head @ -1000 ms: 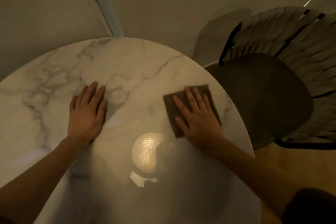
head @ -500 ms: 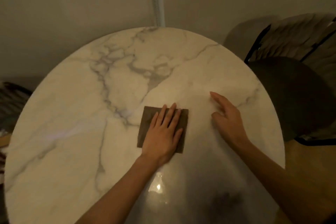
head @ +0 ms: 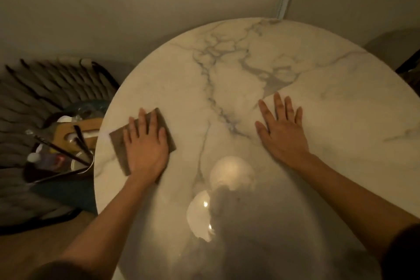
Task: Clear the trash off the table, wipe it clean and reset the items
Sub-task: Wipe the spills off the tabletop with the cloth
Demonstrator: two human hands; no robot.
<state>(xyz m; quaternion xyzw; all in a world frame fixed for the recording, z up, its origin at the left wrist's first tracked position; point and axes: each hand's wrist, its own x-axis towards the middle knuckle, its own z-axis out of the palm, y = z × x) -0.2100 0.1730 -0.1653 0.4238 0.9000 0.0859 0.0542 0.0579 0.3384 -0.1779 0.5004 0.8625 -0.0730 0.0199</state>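
Note:
A round white marble table [head: 250,63] with grey veins fills the view. A brown square cloth [head: 118,145] lies near the table's left edge. My left hand [head: 145,150] presses flat on top of the cloth with its fingers spread and covers most of it. My right hand [head: 281,134] rests flat and empty on the bare marble to the right of centre, fingers apart. No trash or other items are on the tabletop.
A woven chair [head: 34,88] at the left holds a dark tray [head: 56,173] with a bottle, chopsticks, cups and a wooden board [head: 91,125]. Another chair's edge [head: 409,63] shows at far right. The wall is close behind the table. Lamp glare [head: 229,170] reflects on the marble.
The cloth passed from my right hand to my left hand and slid leftward to the table's left edge. My right hand now lies flat on bare marble. The view swung left.

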